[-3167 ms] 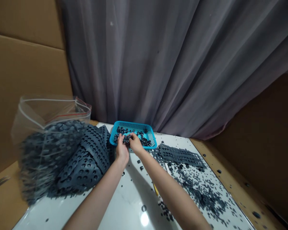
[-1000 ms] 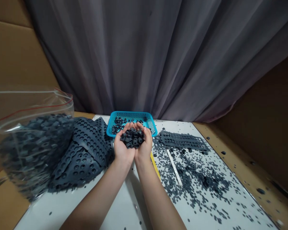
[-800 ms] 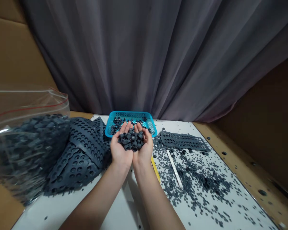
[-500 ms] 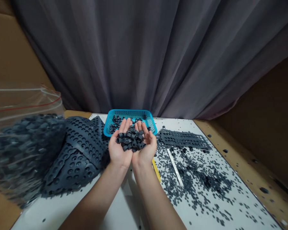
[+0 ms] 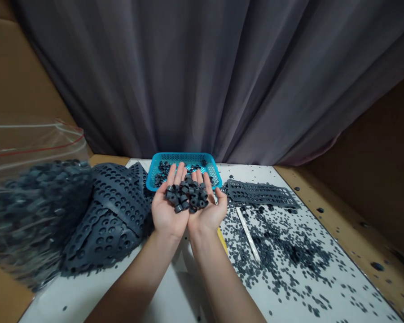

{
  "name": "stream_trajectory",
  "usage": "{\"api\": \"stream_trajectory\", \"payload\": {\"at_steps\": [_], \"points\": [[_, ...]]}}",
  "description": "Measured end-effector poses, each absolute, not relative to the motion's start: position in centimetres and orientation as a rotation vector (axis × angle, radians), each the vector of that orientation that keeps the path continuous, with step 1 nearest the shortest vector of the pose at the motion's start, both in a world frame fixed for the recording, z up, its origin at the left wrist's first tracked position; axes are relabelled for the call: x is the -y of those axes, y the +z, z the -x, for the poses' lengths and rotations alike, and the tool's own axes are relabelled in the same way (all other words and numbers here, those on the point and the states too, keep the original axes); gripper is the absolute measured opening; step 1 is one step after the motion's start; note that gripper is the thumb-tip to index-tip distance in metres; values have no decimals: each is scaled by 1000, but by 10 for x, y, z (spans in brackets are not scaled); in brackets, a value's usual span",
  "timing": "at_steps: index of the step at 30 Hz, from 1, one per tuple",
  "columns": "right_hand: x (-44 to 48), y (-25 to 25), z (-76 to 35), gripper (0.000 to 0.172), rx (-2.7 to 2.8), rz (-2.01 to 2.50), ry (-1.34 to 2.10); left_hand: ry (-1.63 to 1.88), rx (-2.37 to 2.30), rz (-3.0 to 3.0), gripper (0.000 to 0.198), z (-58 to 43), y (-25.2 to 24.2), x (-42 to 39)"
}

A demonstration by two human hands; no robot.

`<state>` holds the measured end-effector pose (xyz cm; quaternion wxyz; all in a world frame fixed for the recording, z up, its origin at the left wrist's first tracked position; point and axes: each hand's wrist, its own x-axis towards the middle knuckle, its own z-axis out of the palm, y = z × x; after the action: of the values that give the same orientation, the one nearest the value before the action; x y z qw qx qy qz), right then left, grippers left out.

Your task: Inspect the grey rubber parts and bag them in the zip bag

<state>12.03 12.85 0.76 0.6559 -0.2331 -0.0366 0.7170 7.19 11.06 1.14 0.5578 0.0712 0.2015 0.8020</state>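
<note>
My left hand (image 5: 166, 217) and my right hand (image 5: 208, 219) lie side by side, palms up and cupped together. Across both palms rests a heap of small black rubber rings (image 5: 188, 195), some showing a hole through the middle. The fingers stretch forward, slightly curled around the heap. Just beyond the fingertips sits a blue perforated basket (image 5: 216, 172) with more black rings in it; my fingers hide part of its near side.
A clear zip bag (image 5: 37, 215) full of black pieces stands at left. Beside it are punched black rubber sheets (image 5: 111, 220). On the right lie a holed strip (image 5: 262, 194), a white stick (image 5: 248, 235), scattered small black discs (image 5: 289, 253) and a partly hidden yellow object (image 5: 222, 240).
The hands have opened out a little, with the right thumb moving outward to the right. The ring heap has shifted and spread slightly on the palms.
</note>
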Motion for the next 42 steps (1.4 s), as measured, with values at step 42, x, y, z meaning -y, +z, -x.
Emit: {"api": "stream_trajectory", "payload": {"at_steps": [42], "points": [[-119, 10, -113, 47, 139, 374, 1568, 1975, -519, -69, 43, -70, 15, -112]]}}
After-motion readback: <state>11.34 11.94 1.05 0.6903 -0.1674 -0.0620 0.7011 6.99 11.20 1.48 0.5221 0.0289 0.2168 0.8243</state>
